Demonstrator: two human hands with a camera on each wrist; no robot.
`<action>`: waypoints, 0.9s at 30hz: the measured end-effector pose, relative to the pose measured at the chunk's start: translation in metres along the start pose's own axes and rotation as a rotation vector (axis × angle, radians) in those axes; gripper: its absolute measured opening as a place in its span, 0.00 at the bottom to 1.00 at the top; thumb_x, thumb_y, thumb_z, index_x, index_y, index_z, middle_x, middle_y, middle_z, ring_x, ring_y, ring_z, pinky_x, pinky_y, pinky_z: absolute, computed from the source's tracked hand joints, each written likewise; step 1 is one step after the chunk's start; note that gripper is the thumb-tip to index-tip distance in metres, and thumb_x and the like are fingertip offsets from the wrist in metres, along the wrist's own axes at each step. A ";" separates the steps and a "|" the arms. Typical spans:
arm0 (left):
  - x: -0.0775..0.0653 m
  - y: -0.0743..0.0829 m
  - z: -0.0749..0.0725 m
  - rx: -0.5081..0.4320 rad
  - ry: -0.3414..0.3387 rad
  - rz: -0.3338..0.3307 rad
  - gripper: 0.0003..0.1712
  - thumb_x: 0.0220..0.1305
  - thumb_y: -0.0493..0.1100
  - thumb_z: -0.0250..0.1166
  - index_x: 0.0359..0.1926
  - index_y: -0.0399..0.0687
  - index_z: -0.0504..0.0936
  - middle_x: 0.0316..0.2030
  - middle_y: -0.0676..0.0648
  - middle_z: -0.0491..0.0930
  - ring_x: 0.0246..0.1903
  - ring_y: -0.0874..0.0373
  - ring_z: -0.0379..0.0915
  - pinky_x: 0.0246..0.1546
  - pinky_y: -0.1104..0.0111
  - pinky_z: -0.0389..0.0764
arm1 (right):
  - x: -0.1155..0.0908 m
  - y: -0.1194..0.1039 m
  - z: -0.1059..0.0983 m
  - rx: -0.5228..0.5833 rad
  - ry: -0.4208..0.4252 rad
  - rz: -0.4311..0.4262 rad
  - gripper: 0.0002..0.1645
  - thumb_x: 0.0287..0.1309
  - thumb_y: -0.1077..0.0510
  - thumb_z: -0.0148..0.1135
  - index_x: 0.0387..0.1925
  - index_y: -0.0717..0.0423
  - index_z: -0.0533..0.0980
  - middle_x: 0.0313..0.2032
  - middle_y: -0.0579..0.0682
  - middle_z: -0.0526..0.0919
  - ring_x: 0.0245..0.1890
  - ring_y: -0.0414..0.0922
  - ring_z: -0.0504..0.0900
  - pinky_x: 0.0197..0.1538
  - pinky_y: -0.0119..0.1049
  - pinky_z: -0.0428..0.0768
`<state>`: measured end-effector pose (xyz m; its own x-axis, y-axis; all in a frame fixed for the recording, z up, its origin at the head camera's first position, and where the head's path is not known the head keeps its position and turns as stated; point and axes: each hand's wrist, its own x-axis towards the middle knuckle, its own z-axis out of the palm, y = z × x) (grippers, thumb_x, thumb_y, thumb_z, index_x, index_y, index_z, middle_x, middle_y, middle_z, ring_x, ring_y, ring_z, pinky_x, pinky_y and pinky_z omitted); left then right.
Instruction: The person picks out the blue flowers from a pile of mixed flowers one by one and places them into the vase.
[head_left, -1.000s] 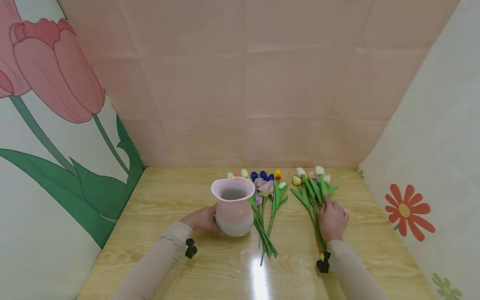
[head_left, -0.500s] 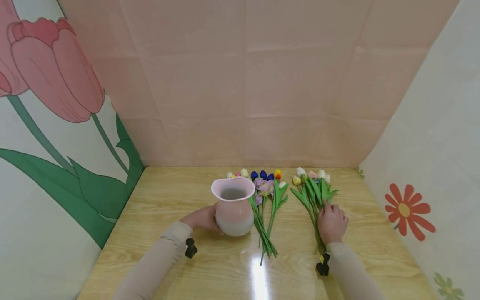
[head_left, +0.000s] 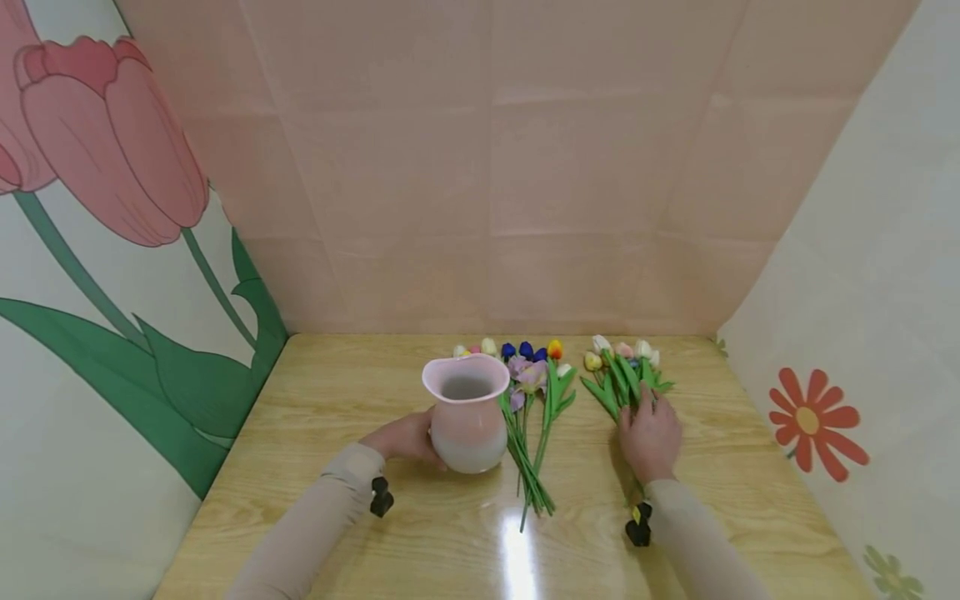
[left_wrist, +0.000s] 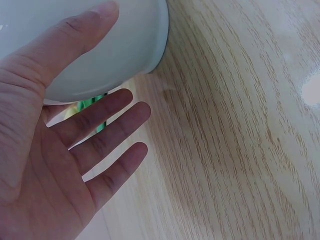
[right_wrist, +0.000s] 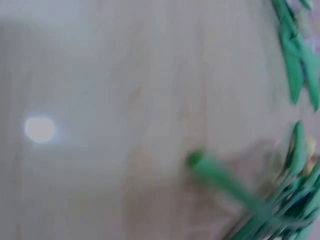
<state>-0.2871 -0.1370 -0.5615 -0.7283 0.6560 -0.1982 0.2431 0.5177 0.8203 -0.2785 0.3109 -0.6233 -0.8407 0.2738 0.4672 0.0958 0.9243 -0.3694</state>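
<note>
A pale pink and white vase (head_left: 468, 429) with a flared rim is at the middle of the table, its opening tilted a little toward me. My left hand (head_left: 408, 437) holds its left side; in the left wrist view the thumb (left_wrist: 75, 37) lies across the glazed body, and the other fingers spread beneath and behind. On the right, my right hand (head_left: 651, 437) grips the stems of a bunch of artificial tulips (head_left: 618, 375) with white, yellow and pink heads. The right wrist view shows a blurred green stem end (right_wrist: 220, 180) close to the camera; the hand itself is outside that view.
Beside the vase lie more artificial flowers: blue tulips (head_left: 527, 351), an orange-yellow tulip (head_left: 555, 349) and a lilac iris (head_left: 532, 377), their stems (head_left: 534, 483) pointing toward me. A wooden table (head_left: 330, 383) carries everything, with a pink backdrop (head_left: 480, 208) behind.
My right hand has moved left over the tulip stems and now covers most of them. The left hand and vase have stayed put.
</note>
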 end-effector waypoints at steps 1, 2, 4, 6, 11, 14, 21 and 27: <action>0.000 -0.001 0.000 0.003 -0.001 0.003 0.60 0.41 0.42 0.81 0.73 0.55 0.55 0.69 0.50 0.63 0.67 0.54 0.62 0.68 0.56 0.61 | 0.001 -0.004 -0.001 0.001 -0.009 -0.015 0.36 0.63 0.53 0.57 0.69 0.62 0.62 0.63 0.70 0.67 0.59 0.68 0.68 0.55 0.67 0.66; 0.000 -0.001 0.000 0.006 -0.004 0.005 0.60 0.41 0.42 0.81 0.73 0.55 0.55 0.69 0.50 0.63 0.67 0.55 0.61 0.68 0.56 0.61 | 0.002 -0.009 -0.002 0.000 -0.018 -0.032 0.37 0.64 0.52 0.56 0.69 0.62 0.60 0.64 0.70 0.65 0.60 0.68 0.67 0.56 0.67 0.66; 0.000 -0.001 0.000 0.011 -0.007 0.009 0.61 0.41 0.43 0.81 0.73 0.56 0.54 0.70 0.50 0.63 0.67 0.55 0.61 0.68 0.56 0.61 | 0.003 -0.020 -0.003 0.011 -0.032 -0.067 0.39 0.64 0.51 0.56 0.71 0.63 0.57 0.65 0.71 0.63 0.62 0.68 0.64 0.56 0.68 0.65; -0.001 0.000 0.000 0.014 -0.009 0.010 0.61 0.41 0.43 0.81 0.73 0.56 0.54 0.70 0.51 0.63 0.67 0.55 0.61 0.68 0.56 0.61 | 0.003 -0.031 -0.005 0.031 -0.048 -0.094 0.41 0.64 0.50 0.56 0.72 0.63 0.55 0.66 0.71 0.61 0.63 0.68 0.63 0.56 0.68 0.65; -0.002 0.002 0.000 0.018 -0.003 0.004 0.61 0.41 0.42 0.81 0.73 0.55 0.55 0.69 0.49 0.64 0.66 0.55 0.63 0.67 0.56 0.62 | -0.003 -0.063 -0.004 0.071 -0.134 -0.123 0.42 0.66 0.50 0.55 0.72 0.64 0.52 0.67 0.70 0.59 0.65 0.67 0.61 0.59 0.66 0.63; -0.002 0.002 0.000 0.020 0.003 -0.006 0.60 0.41 0.42 0.81 0.73 0.55 0.55 0.68 0.49 0.65 0.65 0.55 0.64 0.67 0.56 0.62 | -0.009 -0.078 -0.001 0.071 -0.180 -0.137 0.39 0.67 0.50 0.54 0.70 0.66 0.55 0.64 0.70 0.63 0.62 0.66 0.64 0.58 0.64 0.66; -0.003 0.005 0.000 0.026 0.005 0.004 0.60 0.42 0.41 0.80 0.73 0.53 0.55 0.69 0.48 0.64 0.65 0.53 0.63 0.67 0.55 0.62 | -0.024 -0.106 0.006 0.126 -0.375 -0.040 0.31 0.69 0.49 0.50 0.63 0.68 0.63 0.51 0.67 0.74 0.46 0.62 0.77 0.45 0.55 0.78; -0.004 0.006 0.000 0.028 0.003 0.020 0.59 0.42 0.39 0.80 0.72 0.51 0.56 0.68 0.46 0.66 0.63 0.52 0.66 0.65 0.56 0.65 | -0.031 -0.115 0.015 0.156 -0.550 0.101 0.23 0.70 0.50 0.47 0.53 0.65 0.66 0.38 0.61 0.81 0.32 0.54 0.82 0.28 0.47 0.77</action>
<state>-0.2829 -0.1362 -0.5562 -0.7252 0.6646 -0.1800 0.2757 0.5198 0.8086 -0.2712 0.1926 -0.6074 -0.9888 0.1415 -0.0473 0.1452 0.8393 -0.5239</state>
